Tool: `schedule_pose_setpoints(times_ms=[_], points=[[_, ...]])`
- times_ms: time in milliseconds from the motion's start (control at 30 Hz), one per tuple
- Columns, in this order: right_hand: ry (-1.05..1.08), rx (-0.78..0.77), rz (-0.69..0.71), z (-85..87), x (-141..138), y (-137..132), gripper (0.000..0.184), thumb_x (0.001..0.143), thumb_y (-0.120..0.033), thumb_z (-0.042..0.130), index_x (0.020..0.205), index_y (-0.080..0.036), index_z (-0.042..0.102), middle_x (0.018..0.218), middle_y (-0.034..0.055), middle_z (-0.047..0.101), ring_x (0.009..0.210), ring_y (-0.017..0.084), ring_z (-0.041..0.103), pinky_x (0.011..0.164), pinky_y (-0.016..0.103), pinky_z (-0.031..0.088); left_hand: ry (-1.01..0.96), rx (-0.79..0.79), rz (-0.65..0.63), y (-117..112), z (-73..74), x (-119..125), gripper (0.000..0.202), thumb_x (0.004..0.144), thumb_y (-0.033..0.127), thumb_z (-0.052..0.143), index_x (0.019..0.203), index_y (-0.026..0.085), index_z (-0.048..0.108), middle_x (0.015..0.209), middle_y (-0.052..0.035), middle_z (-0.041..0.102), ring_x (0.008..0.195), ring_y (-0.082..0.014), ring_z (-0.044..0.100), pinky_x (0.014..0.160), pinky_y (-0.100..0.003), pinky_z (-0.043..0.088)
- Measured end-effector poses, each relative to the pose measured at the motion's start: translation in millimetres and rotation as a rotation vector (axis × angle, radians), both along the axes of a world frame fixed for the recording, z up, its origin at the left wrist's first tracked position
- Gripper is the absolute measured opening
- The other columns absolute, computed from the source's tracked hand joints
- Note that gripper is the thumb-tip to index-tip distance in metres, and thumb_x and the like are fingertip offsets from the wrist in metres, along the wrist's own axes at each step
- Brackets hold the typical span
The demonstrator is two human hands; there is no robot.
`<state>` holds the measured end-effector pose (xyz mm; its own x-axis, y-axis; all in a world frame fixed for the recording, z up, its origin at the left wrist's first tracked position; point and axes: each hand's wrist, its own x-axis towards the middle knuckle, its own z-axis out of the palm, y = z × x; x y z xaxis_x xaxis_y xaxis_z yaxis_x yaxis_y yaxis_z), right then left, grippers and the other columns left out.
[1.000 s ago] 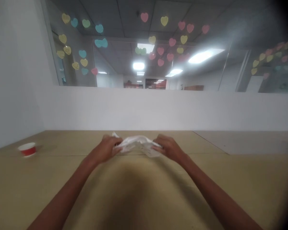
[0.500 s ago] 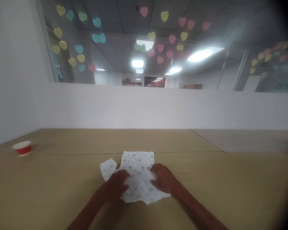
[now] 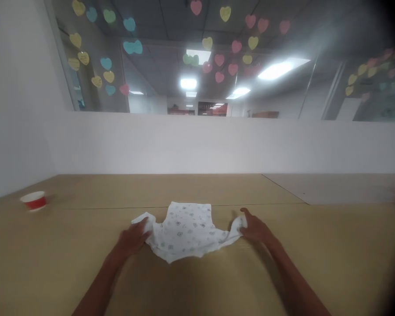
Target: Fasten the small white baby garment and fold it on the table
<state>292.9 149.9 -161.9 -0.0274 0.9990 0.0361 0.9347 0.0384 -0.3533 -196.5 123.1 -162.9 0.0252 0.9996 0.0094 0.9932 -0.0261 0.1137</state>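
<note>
- Head view, the cloth: a small white printed garment (image 3: pixel 184 230) lies flat on the tan worktop (image 3: pixel 85 267), in the middle of the picture and right in front of the person. Its body is spread, and its two side ends stretch out toward the hands.
- Its look: white, scattered with small grey-green and blue motifs (too small to make out from where I stand). The near edge dips to a soft point, and shallow creases run across the lower part.
- How it should handle, as I judge it: very light, soft and limp, a thin cotton-like fabric with no stiffness, so it would drape and crumple as soon as it is lifted. The two drawn-out ends look like the natural places to take hold, and it may slide a little on the smooth worktop.
- The left hand (image 3: pixel 131 240) is at the garment's left end, its fingers (image 3: pixel 143 226) curled over the fabric and seemingly gripping it.
- The right hand (image 3: pixel 255 230) has the right end, its fingers (image 3: pixel 241 220) pinched into the gathered cloth.
- Further off: a red-and-white paper cup (image 3: pixel 33 201) sits well to the left on the worktop. Beyond it rises a white partition (image 3: pixel 197 145), with pastel paper hearts (image 3: pixel 219 59) stuck on the glass above.
</note>
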Motion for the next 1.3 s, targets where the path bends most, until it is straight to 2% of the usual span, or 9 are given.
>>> schedule_pose_setpoints(times_ms=[167,300,400,500,600,767,1000,1133,1300], points=[[-0.078,-0.226,-0.132,-0.5,38,3,0.049,0.081,-0.026,0.062,0.125,-0.012,0.046,0.11,0.0131,0.056,0.097,0.028,0.055,0.082,0.039,0.04,0.182,0.103,0.208,-12,3.1,6,0.051,0.097,0.035,0.033,0.139,0.007,0.036,0.121,-0.0188,0.053,0.112,-0.0353,0.048,0.092,-0.059,0.031],[-0.206,-0.013,-0.272,9.1,13,-5,0.032,0.084,-0.021,0.056,0.115,-0.015,0.051,0.112,0.0132,0.054,0.106,0.032,0.05,0.089,0.054,0.034,0.233,0.224,0.158,-16,0.6,32,0.044,0.097,0.036,0.039,0.132,0.01,0.048,0.116,-0.0187,0.054,0.112,-0.0343,0.047,0.093,-0.054,0.033],[-0.252,0.266,-0.152,3.5,-31,-11,0.041,0.089,-0.029,0.055,0.126,-0.013,0.049,0.122,0.0147,0.05,0.114,0.029,0.045,0.095,0.047,0.035,0.151,0.223,-0.06,-14,-10.6,53,0.051,0.099,0.042,0.037,0.146,0.021,0.034,0.142,-0.0162,0.035,0.13,-0.0325,0.031,0.103,-0.052,0.028],[-0.156,0.187,0.06,-18.7,-73,-14,0.068,0.096,-0.053,0.045,0.149,-0.016,0.026,0.149,0.0124,0.02,0.134,0.029,0.023,0.105,0.047,0.029,0.042,0.145,-0.205,-15,-24.3,66,0.059,0.098,0.052,0.035,0.151,0.033,0.015,0.154,-0.0059,0.008,0.14,-0.032,0.009,0.109,-0.059,0.013],[-0.142,0.098,0.171,-41.8,-93,-11,0.072,0.097,-0.067,0.028,0.153,-0.023,0.015,0.153,0.0057,0.003,0.139,0.031,0.007,0.107,0.061,0.013,0.007,0.034,-0.12,-20,-29.0,70,0.07,0.094,0.067,0.031,0.151,0.035,0.007,0.155,-0.0041,-0.002,0.141,-0.0334,-0.003,0.105,-0.068,0.005],[-0.186,0.055,0.092,-55.4,-75,7,0.072,0.096,-0.07,0.025,0.151,-0.024,0.024,0.152,0.0073,0.01,0.138,0.034,0.007,0.101,0.069,0.007,0.023,-0.123,0.061,-30,-15.7,66,0.109,0.07,0.091,0.038,0.151,0.029,-0.001,0.153,-0.0108,-0.012,0.138,-0.0415,-0.01,0.092,-0.079,0.005],[-0.131,-0.003,0.157,-38.6,-26,13,0.07,0.092,-0.067,0.043,0.147,-0.024,0.033,0.15,0.0067,0.021,0.137,0.03,0.017,0.107,0.059,0.015,0.012,-0.142,0.122,-37,-0.2,71,0.117,0.063,0.087,0.053,0.152,0.029,0.002,0.153,-0.0093,-0.013,0.138,-0.0418,-0.011,0.091,-0.077,0.017],[0.032,0.091,0.29,-19.5,0,5,0.036,0.076,-0.049,0.068,0.091,-0.017,0.062,0.101,0.0058,0.06,0.1,0.025,0.051,0.086,0.033,0.039,0.066,0.067,0.121,-32,-4.4,70,0.088,0.079,0.072,0.052,0.149,0.027,0.023,0.152,-0.0149,0.011,0.138,-0.0391,0.008,0.096,-0.071,0.021],[0.256,-0.074,0.345,-15.7,11,5,0.028,0.069,-0.034,0.064,0.065,-0.013,0.047,0.07,0.0007,0.052,0.064,0.013,0.044,0.057,0.023,0.029,-0.19,0.167,-0.211,-28,-9.1,73,0.068,0.088,0.049,0.049,0.144,0.015,0.032,0.149,-0.0143,0.018,0.138,-0.0288,0.016,0.111,-0.047,0.025]])
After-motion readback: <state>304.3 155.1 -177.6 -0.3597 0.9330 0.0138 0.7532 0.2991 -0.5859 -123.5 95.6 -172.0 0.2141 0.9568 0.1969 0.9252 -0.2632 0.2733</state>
